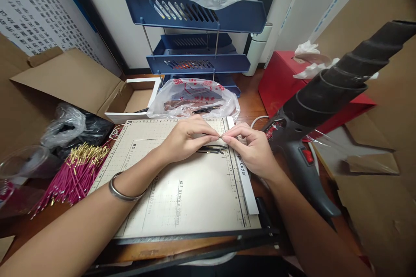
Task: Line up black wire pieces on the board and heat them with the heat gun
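Observation:
My left hand is closed in a pinch above the paper cutter. Its fingertips meet those of my right hand, closed in a pinch as well. A tiny brownish tip shows where they meet; the rest of it is hidden by the fingers. Just below the fingertips, several thin black pieces with small gold-coloured bits lie on the board, partly covered by my left hand. The board carries printed size lines and a white strip along its right side.
Left of the board lies a heap of magenta wires with gold ends. A grey heat gun with a stepped black nozzle stands at right. Behind are a plastic bag, an open box, blue trays and a red box.

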